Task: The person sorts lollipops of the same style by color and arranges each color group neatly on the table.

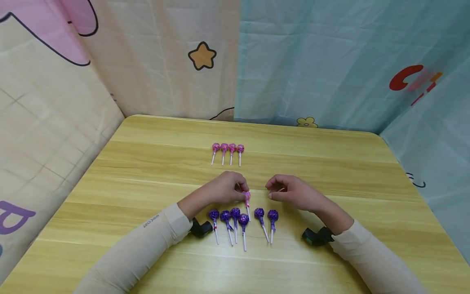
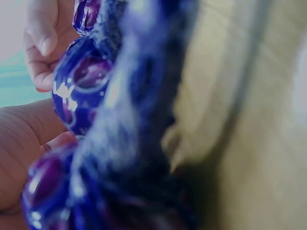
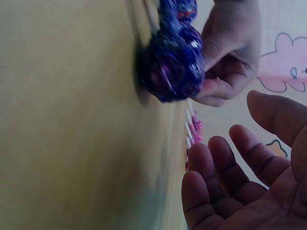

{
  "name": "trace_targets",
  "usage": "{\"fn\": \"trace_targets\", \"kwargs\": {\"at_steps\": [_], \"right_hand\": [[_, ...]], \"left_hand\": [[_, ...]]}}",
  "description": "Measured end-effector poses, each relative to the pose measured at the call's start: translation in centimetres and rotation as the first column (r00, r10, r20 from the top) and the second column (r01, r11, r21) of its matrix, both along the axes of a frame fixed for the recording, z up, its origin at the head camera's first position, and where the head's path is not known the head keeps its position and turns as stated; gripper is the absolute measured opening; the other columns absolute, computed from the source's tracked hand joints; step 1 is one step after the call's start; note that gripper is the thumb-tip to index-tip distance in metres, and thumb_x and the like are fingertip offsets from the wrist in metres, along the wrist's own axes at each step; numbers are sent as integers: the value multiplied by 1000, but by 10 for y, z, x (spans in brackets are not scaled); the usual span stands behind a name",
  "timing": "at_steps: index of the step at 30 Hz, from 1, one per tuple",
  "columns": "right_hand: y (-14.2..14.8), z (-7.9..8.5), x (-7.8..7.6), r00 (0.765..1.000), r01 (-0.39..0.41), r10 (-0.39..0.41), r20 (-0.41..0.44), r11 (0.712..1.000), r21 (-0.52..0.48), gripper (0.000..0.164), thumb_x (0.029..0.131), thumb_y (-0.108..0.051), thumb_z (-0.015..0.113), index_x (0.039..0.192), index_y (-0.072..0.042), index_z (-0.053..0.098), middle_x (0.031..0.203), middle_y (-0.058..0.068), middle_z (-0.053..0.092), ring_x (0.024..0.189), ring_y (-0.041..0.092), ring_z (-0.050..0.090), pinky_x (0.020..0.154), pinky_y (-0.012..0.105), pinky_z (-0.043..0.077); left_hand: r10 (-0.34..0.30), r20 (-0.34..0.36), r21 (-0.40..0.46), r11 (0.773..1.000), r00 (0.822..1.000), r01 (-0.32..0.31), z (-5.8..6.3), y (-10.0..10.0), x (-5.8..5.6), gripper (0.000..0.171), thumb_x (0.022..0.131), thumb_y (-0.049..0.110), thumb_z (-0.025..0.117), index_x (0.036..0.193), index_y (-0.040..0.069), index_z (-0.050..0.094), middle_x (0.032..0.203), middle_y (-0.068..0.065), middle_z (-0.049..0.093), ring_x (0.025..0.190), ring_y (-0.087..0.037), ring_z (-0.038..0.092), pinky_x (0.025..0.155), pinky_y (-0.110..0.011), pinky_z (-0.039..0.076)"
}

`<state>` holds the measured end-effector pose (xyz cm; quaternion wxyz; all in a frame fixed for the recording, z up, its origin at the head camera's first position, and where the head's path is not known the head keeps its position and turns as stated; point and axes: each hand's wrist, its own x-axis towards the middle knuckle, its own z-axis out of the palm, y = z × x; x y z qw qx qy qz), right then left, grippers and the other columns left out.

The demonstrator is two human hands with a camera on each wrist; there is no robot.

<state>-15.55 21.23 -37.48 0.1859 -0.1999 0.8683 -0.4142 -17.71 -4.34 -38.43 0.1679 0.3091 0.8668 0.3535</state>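
1. In the left wrist view, blurred purple wrappers [image 2: 81,79] fill the middle and hide whatever that hand pinches.
2. The right wrist view is dim; its purple lollipops [image 3: 170,72] overlap, so their sticks are hard to trace.
3. Both sleeves [image 1: 132,245] run off the bottom edge of the head view, and the small lettering [image 1: 151,221] on one is too small to read surely.
4. The left hand [image 1: 227,188] has thumb and forefinger closed in a pinch on a pink lollipop [image 1: 247,197]; the fingertips cover part of its head.
5. That lollipop has a shiny pink wrapper gathered at the neck and a pale stick pointing towards six o'clock; whether it touches the table [image 1: 330,155] I cannot tell.
6. From it, the right hand [image 1: 295,192] lies at three o'clock, fingers apart and gently bent, holding nothing.
7. A row of four pink lollipops [image 1: 224,147] sits at eleven o'clock, heads towards twelve.
8. Four purple lollipops [image 1: 243,219], two nearly overlapping, spread from six to eight o'clock; a purple pair [image 1: 273,215] lies between four and five.
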Motion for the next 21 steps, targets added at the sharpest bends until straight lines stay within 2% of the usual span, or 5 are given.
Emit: {"fn": "trace_targets", "kwargs": {"at_steps": [7, 21], "right_hand": [[1, -1, 12, 997, -76, 76, 7, 997, -3, 19, 95, -13, 68, 112, -5, 65, 103, 5, 66, 98, 20, 61, 86, 38, 51], [7, -7, 27, 987, -155, 154, 50, 988, 13, 25, 94, -16, 70, 115, -5, 63, 107, 3, 65, 98, 19, 60, 85, 30, 51]], "left_hand": [[9, 8, -4, 1000, 1000, -9, 1, 0, 0, 6, 88, 11, 76, 88, 11, 70, 85, 3, 64, 78, -12, 60, 72, -25, 52], [8, 9, -4, 1000, 1000, -8, 2, -1, 2, 5, 89, 10, 75, 87, 12, 70, 84, 4, 64, 77, -11, 60, 71, -25, 51]]}}
